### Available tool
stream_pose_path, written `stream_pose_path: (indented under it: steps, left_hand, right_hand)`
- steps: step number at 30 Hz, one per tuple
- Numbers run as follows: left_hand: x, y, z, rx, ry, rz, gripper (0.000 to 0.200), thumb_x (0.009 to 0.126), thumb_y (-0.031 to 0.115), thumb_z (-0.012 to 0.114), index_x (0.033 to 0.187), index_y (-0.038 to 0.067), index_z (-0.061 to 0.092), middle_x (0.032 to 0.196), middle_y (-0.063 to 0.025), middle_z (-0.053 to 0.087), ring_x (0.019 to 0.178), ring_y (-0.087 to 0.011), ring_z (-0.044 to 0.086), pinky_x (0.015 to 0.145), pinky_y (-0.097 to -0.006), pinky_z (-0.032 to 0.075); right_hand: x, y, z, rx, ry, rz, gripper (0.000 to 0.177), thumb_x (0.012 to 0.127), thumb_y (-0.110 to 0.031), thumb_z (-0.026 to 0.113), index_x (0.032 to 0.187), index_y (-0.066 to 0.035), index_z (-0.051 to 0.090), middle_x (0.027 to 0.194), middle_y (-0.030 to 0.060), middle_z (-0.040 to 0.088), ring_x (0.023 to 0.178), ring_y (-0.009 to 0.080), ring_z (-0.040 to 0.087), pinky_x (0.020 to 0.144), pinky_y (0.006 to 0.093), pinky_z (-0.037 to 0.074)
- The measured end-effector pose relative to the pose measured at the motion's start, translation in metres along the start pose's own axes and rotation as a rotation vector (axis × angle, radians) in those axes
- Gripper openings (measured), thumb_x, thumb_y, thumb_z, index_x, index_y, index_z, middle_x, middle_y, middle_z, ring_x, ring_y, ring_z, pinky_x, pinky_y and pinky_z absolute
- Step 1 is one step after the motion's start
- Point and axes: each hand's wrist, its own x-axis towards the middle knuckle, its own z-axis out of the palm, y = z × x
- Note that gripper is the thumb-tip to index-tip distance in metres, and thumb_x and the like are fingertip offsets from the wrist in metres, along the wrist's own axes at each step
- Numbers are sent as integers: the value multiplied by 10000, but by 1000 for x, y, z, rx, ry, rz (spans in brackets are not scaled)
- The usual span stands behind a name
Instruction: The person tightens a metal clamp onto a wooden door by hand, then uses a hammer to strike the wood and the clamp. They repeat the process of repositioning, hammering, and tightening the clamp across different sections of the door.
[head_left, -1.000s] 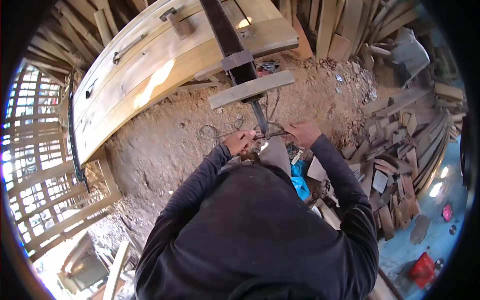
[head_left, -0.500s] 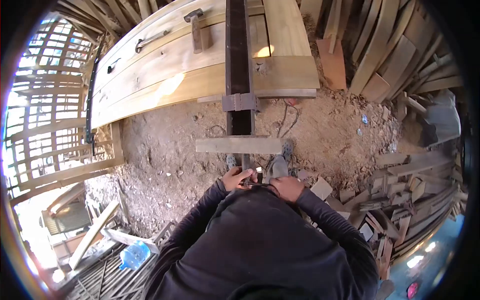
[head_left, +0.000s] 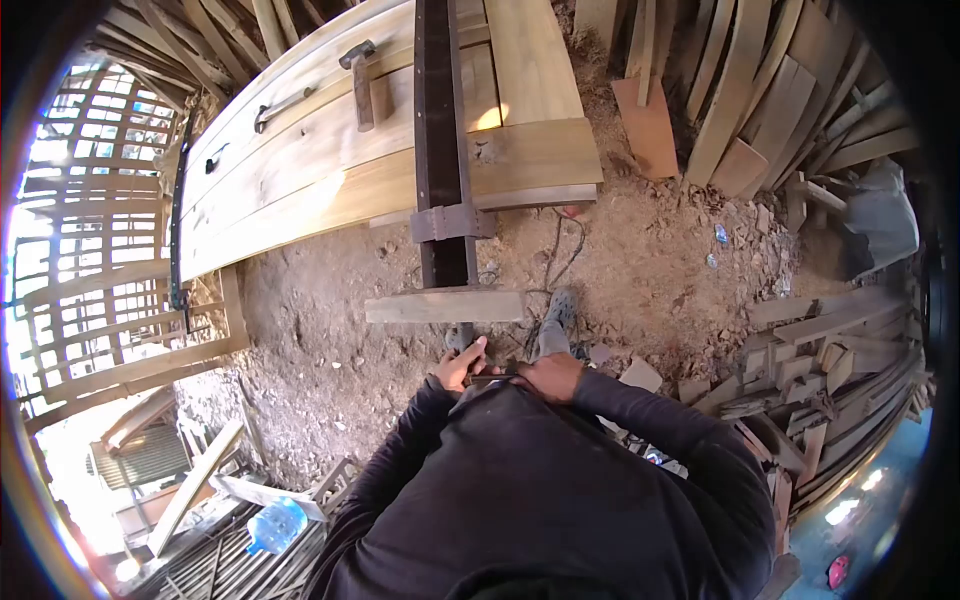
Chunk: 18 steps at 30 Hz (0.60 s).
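A long dark steel clamp beam [head_left: 442,140] lies across a jointed wooden panel [head_left: 300,160] and sticks out toward me. A metal collar [head_left: 452,223] wraps the beam just off the panel's edge. Across its near end sits a wooden block [head_left: 445,307], with a short shaft [head_left: 466,336] behind it. My left hand [head_left: 458,368] is just below this shaft, close to my waist, fingers curled at a thin dark bar [head_left: 490,379], one digit raised. My right hand [head_left: 552,377] is closed around the bar's other end, whose tip is hidden.
On the panel lie a hammer [head_left: 360,85] and a wrench-like tool [head_left: 283,108]. Stacked boards [head_left: 735,90] stand at the back right, and wood scraps [head_left: 800,370] are piled at right. A blue water jug [head_left: 277,525] lies lower left. A cable [head_left: 565,250] crosses the dirt floor.
The view has shifted, so the beam and panel appear further left and the block lower. Both hands stay at the dark bar; a digit of my left hand is now raised.
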Motion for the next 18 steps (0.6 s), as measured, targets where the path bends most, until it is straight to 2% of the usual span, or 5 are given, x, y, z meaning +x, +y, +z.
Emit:
stream_pose_path:
  steps: [3, 9, 15, 16, 18]
  left_hand:
    - [6, 5, -12, 2, -160, -10, 325, 959, 345, 551, 850, 40, 561, 671, -29, 521, 742, -212, 646, 738, -354, 550]
    - [7, 3, -13, -12, -75, 10, 312, 952, 341, 571, 866, 42, 557, 685, -16, 513, 634, -138, 564, 665, -356, 559]
    - [1, 15, 3, 577, 122, 20, 366, 916, 339, 622, 924, -25, 591, 803, -96, 630, 665, -172, 612, 672, -350, 572]
    - [-3, 20, 10, 715, 158, 7, 377, 912, 334, 625, 949, -40, 600, 839, -123, 656, 685, -188, 635, 679, -350, 573]
    - [-2, 14, 12, 493, 161, 22, 386, 917, 331, 605, 955, -53, 624, 858, -153, 679, 717, -213, 664, 676, -341, 562]
  right_hand:
    - [5, -6, 0, 31, 37, -87, 417, 977, -438, 396, 940, -63, 575, 674, 207, 623, 642, 411, 634, 585, 507, 505]
    - [4, -11, -4, 21, 45, -38, 485, 964, -502, 379, 1064, -78, 592, 786, 214, 658, 729, 408, 652, 650, 521, 513]
    - [17, -3, -1, -136, -55, 12, 522, 933, -550, 415, 984, -83, 642, 700, 197, 644, 686, 414, 640, 625, 508, 500]
    - [17, -3, 0, -123, -54, 14, 567, 932, -570, 394, 903, -67, 654, 707, 202, 647, 700, 414, 644, 643, 507, 505]
    - [18, -3, -2, -98, -47, 12, 687, 930, -611, 352, 739, -36, 677, 720, 213, 652, 728, 414, 651, 679, 506, 515]
